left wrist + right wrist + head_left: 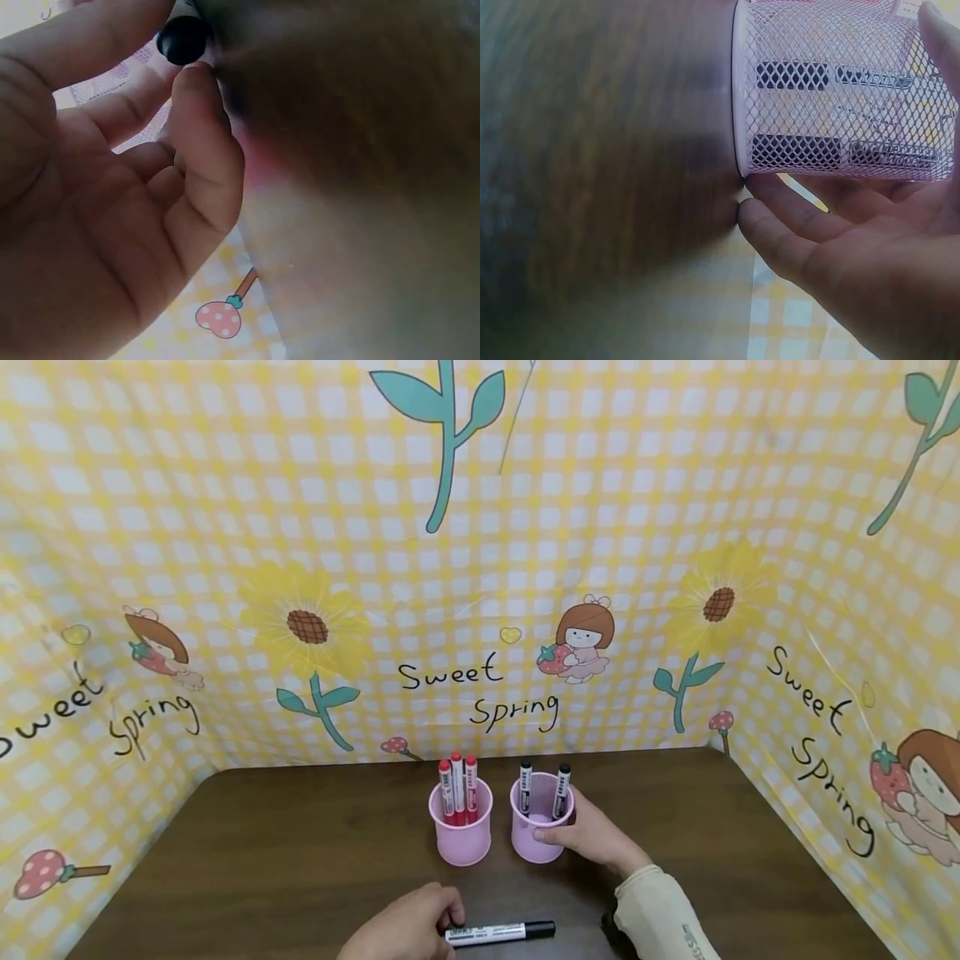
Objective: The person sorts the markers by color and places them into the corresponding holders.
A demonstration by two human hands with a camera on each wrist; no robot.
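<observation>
On the table, a black marker lies sideways with its black cap pointing right. My left hand pinches its left end; the left wrist view shows the marker's round black end between thumb and fingertips. My right hand grips a pink mesh pen cup from its right side, thumb on the front and the other fingers round the side. Two black markers stand in that cup, visible through the mesh in the right wrist view.
Left of the gripped cup stands a second pink pen cup with three red-capped markers in it. The dark wooden table ends at a yellow checked cloth on the back and sides. A small dark object sits by the right sleeve.
</observation>
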